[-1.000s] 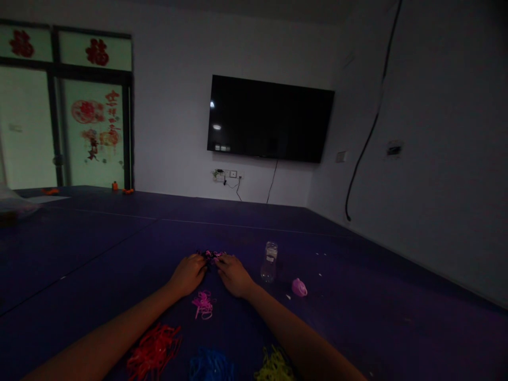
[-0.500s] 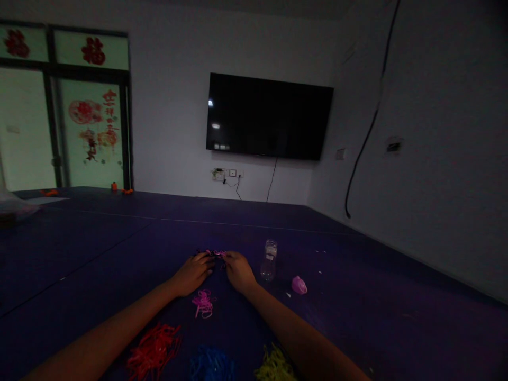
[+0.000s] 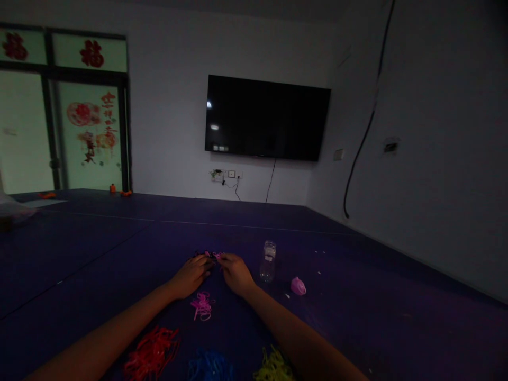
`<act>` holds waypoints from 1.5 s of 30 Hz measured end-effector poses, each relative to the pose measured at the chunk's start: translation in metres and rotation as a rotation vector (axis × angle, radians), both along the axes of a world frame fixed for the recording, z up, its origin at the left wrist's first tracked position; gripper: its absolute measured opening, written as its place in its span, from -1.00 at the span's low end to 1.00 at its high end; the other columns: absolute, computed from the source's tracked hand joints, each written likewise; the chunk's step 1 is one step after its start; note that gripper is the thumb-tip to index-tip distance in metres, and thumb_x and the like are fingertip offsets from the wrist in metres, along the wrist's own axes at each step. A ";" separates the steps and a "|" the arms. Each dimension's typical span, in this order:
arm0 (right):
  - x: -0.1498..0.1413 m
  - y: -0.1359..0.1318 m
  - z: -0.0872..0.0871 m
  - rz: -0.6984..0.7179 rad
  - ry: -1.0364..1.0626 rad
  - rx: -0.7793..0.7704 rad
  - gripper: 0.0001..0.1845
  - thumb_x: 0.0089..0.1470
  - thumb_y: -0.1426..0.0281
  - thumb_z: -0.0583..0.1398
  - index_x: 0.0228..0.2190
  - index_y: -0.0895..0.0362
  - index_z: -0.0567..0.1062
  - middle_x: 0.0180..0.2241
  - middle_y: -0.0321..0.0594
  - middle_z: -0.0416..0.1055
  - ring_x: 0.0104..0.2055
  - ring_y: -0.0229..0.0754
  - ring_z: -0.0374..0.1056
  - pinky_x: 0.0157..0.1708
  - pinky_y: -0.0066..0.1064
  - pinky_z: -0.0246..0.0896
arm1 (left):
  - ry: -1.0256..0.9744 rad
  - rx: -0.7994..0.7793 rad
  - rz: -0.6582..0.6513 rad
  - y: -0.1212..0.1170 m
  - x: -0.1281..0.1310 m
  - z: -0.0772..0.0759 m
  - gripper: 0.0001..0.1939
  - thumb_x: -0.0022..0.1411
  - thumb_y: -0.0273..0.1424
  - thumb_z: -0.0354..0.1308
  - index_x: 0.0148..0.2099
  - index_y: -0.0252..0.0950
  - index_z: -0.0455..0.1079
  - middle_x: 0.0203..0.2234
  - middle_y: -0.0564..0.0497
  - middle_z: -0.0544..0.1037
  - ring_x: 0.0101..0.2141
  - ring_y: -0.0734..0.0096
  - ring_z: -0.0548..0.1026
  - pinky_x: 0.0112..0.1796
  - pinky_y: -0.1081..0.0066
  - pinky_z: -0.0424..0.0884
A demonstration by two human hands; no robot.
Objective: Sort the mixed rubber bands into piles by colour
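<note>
Slanting inward at pink-black strands (image 3: 217, 255): left hand (image 3: 192, 276), right hand (image 3: 237, 274).

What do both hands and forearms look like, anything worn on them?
The left hand and right hand are bare, without gloves. Both forearms show no sleeve, and no watch or bracelet is visible. Dimness leaves rings or nail details unclear.
</note>
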State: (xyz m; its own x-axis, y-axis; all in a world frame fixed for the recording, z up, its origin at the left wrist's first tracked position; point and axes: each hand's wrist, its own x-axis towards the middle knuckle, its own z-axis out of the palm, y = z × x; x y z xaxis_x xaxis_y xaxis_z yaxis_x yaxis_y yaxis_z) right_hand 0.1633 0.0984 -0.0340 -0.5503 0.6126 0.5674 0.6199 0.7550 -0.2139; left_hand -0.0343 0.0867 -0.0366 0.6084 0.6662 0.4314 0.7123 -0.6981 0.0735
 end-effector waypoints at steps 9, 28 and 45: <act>0.000 -0.004 0.002 0.152 0.138 0.038 -0.59 0.04 0.59 0.02 -0.12 0.10 0.48 -0.11 -0.13 0.41 -0.04 -0.17 0.30 -0.02 -0.29 0.19 | -0.017 0.082 0.018 0.000 0.000 -0.004 -0.55 0.28 -0.48 -0.08 0.21 -0.20 0.12 0.13 -0.09 0.28 0.13 0.24 0.20 0.08 0.17 0.18; -0.002 -0.004 0.002 0.159 0.089 0.008 -0.60 0.03 0.64 0.00 -0.18 0.12 0.49 -0.18 -0.13 0.44 -0.09 -0.19 0.32 -0.08 -0.33 0.22 | -0.053 0.095 -0.023 -0.005 0.001 -0.001 -0.60 0.28 -0.45 -0.09 0.16 -0.20 0.19 0.08 -0.08 0.35 0.10 0.27 0.24 0.07 0.17 0.20; -0.021 -0.039 0.001 0.360 0.223 -0.279 -0.77 -0.12 0.54 0.04 -0.57 0.13 0.49 -0.48 -0.28 0.48 -0.37 -0.25 0.40 -0.30 -0.48 0.25 | -0.262 0.019 0.026 -0.014 -0.001 0.014 -0.67 0.33 -0.34 -0.20 -0.31 -0.29 0.37 -0.36 -0.06 0.48 -0.29 0.34 0.41 -0.24 0.38 0.34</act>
State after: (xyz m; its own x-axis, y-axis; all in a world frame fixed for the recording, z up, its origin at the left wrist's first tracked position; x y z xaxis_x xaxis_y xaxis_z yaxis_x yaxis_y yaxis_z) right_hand 0.1419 0.0593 -0.0328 -0.6386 0.5515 0.5367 0.2469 0.8074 -0.5359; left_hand -0.0355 0.0726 -0.0228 0.4569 0.6705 0.5845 0.6888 -0.6825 0.2446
